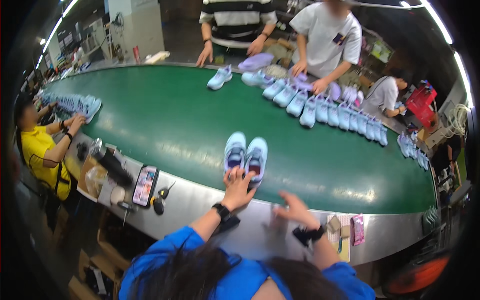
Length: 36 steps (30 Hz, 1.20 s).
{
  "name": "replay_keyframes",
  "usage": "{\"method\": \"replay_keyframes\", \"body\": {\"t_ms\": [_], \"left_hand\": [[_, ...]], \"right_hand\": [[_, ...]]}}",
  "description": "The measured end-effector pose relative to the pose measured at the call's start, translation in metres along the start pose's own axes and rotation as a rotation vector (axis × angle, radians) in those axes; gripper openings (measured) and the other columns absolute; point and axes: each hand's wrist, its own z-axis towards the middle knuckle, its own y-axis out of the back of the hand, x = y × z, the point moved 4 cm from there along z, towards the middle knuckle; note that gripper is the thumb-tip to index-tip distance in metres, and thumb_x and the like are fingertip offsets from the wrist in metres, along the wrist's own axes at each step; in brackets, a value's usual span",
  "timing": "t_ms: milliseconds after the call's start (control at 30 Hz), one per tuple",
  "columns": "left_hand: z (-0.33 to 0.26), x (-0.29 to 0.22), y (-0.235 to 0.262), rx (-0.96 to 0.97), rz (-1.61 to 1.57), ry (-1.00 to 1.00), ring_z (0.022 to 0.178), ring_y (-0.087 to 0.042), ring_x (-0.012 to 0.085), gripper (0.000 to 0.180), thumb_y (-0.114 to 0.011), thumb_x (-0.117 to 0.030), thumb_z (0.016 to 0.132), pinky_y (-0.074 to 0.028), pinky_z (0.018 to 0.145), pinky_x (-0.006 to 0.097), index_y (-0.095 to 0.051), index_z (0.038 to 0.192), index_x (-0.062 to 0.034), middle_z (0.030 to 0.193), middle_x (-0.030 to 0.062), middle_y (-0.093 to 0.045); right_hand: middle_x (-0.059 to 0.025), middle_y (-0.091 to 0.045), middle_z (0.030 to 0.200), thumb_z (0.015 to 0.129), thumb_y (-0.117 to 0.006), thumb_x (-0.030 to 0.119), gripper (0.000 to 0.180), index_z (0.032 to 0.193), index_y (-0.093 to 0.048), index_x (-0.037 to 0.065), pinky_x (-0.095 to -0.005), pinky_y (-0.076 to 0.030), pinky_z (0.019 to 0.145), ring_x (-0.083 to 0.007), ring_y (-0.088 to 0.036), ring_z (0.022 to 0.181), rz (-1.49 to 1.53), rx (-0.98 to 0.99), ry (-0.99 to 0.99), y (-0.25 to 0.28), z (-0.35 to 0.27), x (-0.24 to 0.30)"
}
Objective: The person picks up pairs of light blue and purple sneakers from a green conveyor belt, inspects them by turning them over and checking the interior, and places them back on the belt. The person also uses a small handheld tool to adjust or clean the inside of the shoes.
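A pair of light blue sneakers (257, 149) stands side by side on the green belt (190, 127), toes pointing away from me. My left hand (237, 190) is closed over the heel ends of both shoes, with its fingers at their collars. To the right, my right hand (297, 209) hovers near the belt's metal edge, its fingers apart and slightly blurred. Nothing shows in it. Dark bands circle both of my wrists.
Light blue sneakers line the far right side (332, 114); another row (75, 104) is at far left. Co-workers stand across and at left. Along the metal ledge (175, 210) are a black bottle (114, 165), a phone (145, 185) and a pink packet (357, 229).
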Motion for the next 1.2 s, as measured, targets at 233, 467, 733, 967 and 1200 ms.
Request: {"method": "replay_keyframes", "body": {"t_ms": [233, 467, 733, 967, 1200], "left_hand": [[0.002, -0.001, 0.012, -0.027, -0.038, 0.091, 0.124, -0.030, 0.0287, 0.045, -0.068, -0.024, 0.073, -0.015, 0.106, 0.049, -0.052, 0.115, -0.0189, 0.115, 0.0098, -0.045], [0.005, 0.000, 0.015, -0.107, -0.070, 0.145, 0.118, -0.031, 0.0284, 0.040, -0.074, -0.031, 0.069, -0.016, 0.104, 0.048, -0.059, 0.104, -0.0187, 0.111, 0.0077, -0.046], [0.009, -0.001, 0.019, -0.132, -0.072, 0.210, 0.118, -0.033, 0.0282, 0.037, -0.074, -0.030, 0.068, -0.017, 0.105, 0.048, -0.060, 0.099, -0.0173, 0.110, 0.0079, -0.045], [0.007, 0.002, 0.020, -0.181, -0.049, 0.252, 0.120, -0.032, 0.0300, 0.034, -0.074, -0.025, 0.068, -0.016, 0.106, 0.051, -0.060, 0.098, -0.0166, 0.110, 0.0084, -0.045], [0.006, 0.007, 0.014, -0.173, -0.043, 0.335, 0.125, -0.029, 0.0316, 0.035, -0.074, -0.020, 0.067, -0.015, 0.107, 0.053, -0.059, 0.098, -0.0160, 0.114, 0.0088, -0.045]], "right_hand": [[-0.0196, -0.054, 0.121, 0.081, -0.070, 0.036, 0.074, 0.140, -0.036, 0.005, -0.0362, -0.050, 0.083, -0.0260, -0.060, 0.101, 0.383, 0.021, -0.270, 0.025, 0.052, 0.019], [-0.0186, -0.050, 0.126, 0.082, -0.071, 0.035, 0.077, 0.143, -0.032, 0.008, -0.0331, -0.049, 0.082, -0.0232, -0.059, 0.101, 0.500, 0.078, -0.340, 0.008, 0.065, 0.005], [-0.0194, -0.053, 0.124, 0.082, -0.070, 0.035, 0.077, 0.142, -0.032, 0.007, -0.0312, -0.049, 0.076, -0.0213, -0.060, 0.097, 0.441, -0.014, -0.399, 0.035, 0.060, -0.025], [-0.0191, -0.053, 0.123, 0.082, -0.070, 0.036, 0.077, 0.142, -0.032, 0.006, -0.0306, -0.049, 0.076, -0.0200, -0.060, 0.092, 0.443, -0.066, -0.439, 0.043, 0.059, -0.046], [-0.0176, -0.055, 0.119, 0.077, -0.073, 0.039, 0.082, 0.141, -0.033, 0.006, -0.0299, -0.050, 0.070, -0.0188, -0.060, 0.080, 0.394, -0.137, -0.522, 0.057, 0.061, -0.079]]}}
